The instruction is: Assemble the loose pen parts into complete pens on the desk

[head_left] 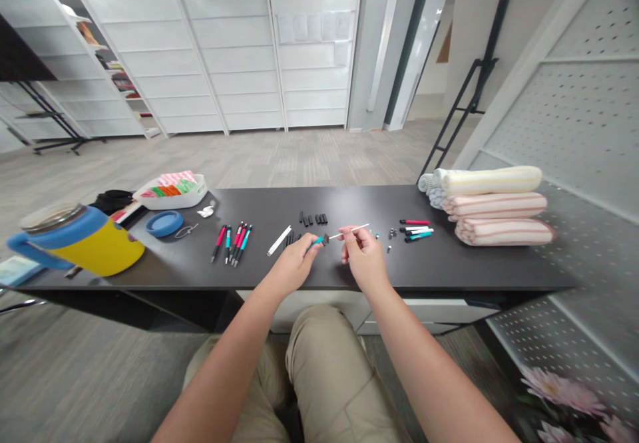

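the left hand (294, 265) is closed around a teal pen barrel (316, 242), gripping it between thumb and fingers, with a small black piece (326, 239) at the barrel's far end. the right hand (363, 258) is closed too, its thumb and fingertip pinching a thin white refill (352, 231) that points left toward that black piece. the refill's tip sits right by the piece, but whether they touch is too small to tell. both hands hover side by side over the front edge of a dark tabletop (349, 273), above the person's knees in khaki trousers (324, 363). just beyond the hands, a few short black tubes (312, 218) lie in a loose row on the table. to the left of the hands are a bundle of white refills (279, 241) and a group of pink and teal pens (232, 243). to the right are some tiny metal parts (392, 233), too small to make out, and a small pile of pens (414, 230) lying flat. further right, rolled striped towels (492, 207) are stacked beside a pegboard panel (589, 117). at the far left of the table are a yellow and blue mug (82, 243), a round blue lid (164, 223) and a white tray (170, 191) holding colored items.
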{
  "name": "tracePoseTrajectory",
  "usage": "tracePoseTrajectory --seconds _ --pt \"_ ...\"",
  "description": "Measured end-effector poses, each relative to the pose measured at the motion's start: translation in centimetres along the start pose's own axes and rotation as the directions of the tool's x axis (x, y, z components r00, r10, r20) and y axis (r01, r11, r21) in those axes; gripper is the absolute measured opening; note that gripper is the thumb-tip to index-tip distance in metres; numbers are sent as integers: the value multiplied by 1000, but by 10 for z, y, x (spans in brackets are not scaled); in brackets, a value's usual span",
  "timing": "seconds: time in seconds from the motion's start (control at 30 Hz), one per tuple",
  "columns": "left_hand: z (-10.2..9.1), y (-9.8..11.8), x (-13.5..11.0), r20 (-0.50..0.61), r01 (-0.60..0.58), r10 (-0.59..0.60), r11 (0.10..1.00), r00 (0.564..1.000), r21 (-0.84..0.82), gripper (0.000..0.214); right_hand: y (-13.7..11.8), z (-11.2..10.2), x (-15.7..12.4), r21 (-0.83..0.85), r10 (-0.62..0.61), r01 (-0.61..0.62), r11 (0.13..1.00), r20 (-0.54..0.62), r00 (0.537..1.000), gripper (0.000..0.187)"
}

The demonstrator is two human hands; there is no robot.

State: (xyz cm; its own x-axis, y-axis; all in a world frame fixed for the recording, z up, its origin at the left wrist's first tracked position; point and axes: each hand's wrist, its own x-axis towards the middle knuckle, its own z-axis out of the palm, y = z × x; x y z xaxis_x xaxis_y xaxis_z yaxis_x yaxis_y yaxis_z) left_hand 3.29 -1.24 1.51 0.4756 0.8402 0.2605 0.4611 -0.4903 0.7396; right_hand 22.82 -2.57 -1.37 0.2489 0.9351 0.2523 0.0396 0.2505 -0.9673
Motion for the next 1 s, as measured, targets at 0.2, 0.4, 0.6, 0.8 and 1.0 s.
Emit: tracePoseTrajectory --seconds 0.2,0.4,0.6,0.8,1.0 --pt "4 -2 3 26 -30 29 1000 999 11 24 -2 2 -3 35 -28 27 999 46 999 45" --pt "4 -1 1 11 -30 30 999 999 -11 24 -3 0 -4 -46 -41 45 998 101 994 44" --pt "5 -17 3 -75 48 -78 937 994 -345 31 3 0 -2 50 -2 1 999 20 1000 44" --pt "-1 -24 3 -103 83 -313 529 944 -845 36 -1 -3 -6 -125 -120 123 985 27 992 38" --pt "-3 -24 3 -123 75 -344 508 931 -858 34 -12 7 -22 -341 -338 441 830 321 885 28"
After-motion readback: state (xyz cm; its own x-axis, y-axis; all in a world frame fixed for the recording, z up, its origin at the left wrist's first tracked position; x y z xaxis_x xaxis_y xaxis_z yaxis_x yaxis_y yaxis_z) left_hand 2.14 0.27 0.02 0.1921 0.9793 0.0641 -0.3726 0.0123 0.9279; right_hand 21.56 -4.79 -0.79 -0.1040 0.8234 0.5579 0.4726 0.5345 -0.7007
